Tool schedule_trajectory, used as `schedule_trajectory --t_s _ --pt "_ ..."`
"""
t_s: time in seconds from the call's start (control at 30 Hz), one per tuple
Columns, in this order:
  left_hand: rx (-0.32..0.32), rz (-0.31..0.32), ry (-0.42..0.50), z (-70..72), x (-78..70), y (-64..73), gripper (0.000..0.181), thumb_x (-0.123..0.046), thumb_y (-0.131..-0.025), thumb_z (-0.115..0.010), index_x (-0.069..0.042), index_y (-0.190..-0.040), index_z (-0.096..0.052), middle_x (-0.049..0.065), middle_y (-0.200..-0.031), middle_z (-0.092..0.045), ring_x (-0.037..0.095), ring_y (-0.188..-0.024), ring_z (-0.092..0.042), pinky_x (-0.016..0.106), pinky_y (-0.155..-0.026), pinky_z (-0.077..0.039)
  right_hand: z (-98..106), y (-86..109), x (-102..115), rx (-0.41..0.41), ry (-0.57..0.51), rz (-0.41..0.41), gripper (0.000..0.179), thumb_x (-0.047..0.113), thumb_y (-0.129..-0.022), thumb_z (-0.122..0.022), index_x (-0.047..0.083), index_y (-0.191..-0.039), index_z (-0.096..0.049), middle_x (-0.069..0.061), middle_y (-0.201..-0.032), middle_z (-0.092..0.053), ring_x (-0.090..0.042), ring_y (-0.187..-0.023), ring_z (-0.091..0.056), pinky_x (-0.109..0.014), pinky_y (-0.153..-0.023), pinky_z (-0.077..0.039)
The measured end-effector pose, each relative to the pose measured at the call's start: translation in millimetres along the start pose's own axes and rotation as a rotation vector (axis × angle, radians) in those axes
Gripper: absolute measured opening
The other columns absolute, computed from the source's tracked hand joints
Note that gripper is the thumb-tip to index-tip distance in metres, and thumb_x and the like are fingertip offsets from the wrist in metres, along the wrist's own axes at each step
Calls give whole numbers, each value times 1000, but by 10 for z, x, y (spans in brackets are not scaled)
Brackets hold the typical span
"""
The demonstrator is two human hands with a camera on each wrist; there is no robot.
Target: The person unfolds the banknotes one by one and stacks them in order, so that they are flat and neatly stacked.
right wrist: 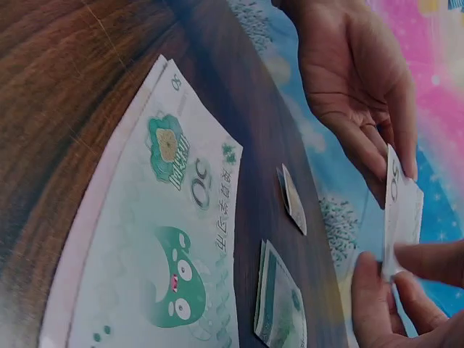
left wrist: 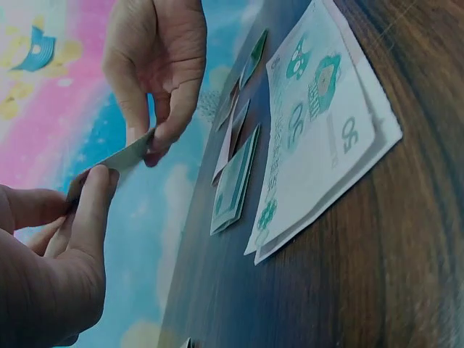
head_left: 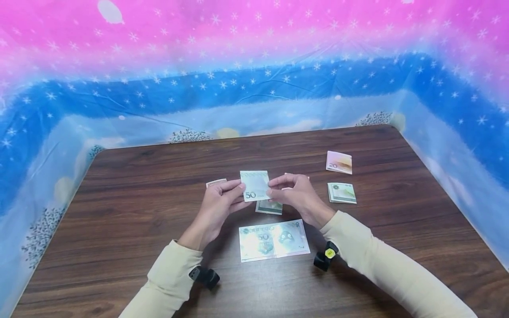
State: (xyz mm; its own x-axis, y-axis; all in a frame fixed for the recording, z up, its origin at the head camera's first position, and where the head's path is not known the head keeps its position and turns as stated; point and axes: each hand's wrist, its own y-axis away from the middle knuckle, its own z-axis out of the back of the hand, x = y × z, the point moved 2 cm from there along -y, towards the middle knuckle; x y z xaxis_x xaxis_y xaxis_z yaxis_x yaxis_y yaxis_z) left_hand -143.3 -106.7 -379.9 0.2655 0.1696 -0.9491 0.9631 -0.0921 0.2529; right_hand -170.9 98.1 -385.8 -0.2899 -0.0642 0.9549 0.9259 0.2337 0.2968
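Observation:
A folded green play banknote (head_left: 254,181) marked 50 is held up over the table between both hands. My left hand (head_left: 216,207) pinches its left edge between thumb and fingers. At the opposite edge, the thumb and fingers of my right hand (head_left: 301,196) grip it. The left wrist view shows this folded note (left wrist: 125,157) nearly edge-on. Below the hands lie flat 50 notes (head_left: 254,251), a green one with a cartoon face on top and another sheet's edge showing beneath. Just behind them rests a folded green note (head_left: 269,207), partly covered by the held one.
On the right of the dark wooden table (head_left: 131,247) lie a folded pink 20 note (head_left: 339,162) and a folded green note (head_left: 343,193). A reddish folded note (head_left: 216,182) shows behind my left hand. A patterned cloth (head_left: 254,84) hangs around the table.

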Motion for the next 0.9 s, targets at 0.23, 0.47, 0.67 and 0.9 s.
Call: schedule_trajectory --t_s 0.23,0.47,0.67,0.9 --pt "27 -10 27 -49 15 43 41 -12 -100 -64 6 -136 -57 26 -128 -63 29 -107 -70 38 -94 -58 -19 95 -16 122 -2 24 51 22 -90 -79 1 -133 -61 -16 -144 -51 -29 -118 -64 -43 -101 -54" --pt "91 -15 19 -113 63 31 44 -19 -98 -68 1 -136 -55 25 -128 -64 28 -108 -69 41 -96 -57 -86 163 -25 167 -23 -12 63 28 -89 -81 2 -140 -55 -15 -142 -54 -30 -119 -64 -44 -101 -54" --pt "115 -1 4 -123 88 23 43 -20 -95 -73 0 -130 -58 23 -127 -66 29 -105 -71 41 -94 -58 -136 189 -39 196 -29 -14 65 28 -89 -81 0 -140 -54 -17 -140 -56 -28 -118 -65 -43 -100 -55" --pt "131 -6 0 -114 87 23 42 -16 -95 -72 3 -131 -58 24 -126 -66 28 -104 -71 40 -93 -58 -122 187 -38 219 -39 -12 61 25 -88 -81 -1 -138 -56 -17 -137 -59 -28 -115 -66 -46 -103 -52"
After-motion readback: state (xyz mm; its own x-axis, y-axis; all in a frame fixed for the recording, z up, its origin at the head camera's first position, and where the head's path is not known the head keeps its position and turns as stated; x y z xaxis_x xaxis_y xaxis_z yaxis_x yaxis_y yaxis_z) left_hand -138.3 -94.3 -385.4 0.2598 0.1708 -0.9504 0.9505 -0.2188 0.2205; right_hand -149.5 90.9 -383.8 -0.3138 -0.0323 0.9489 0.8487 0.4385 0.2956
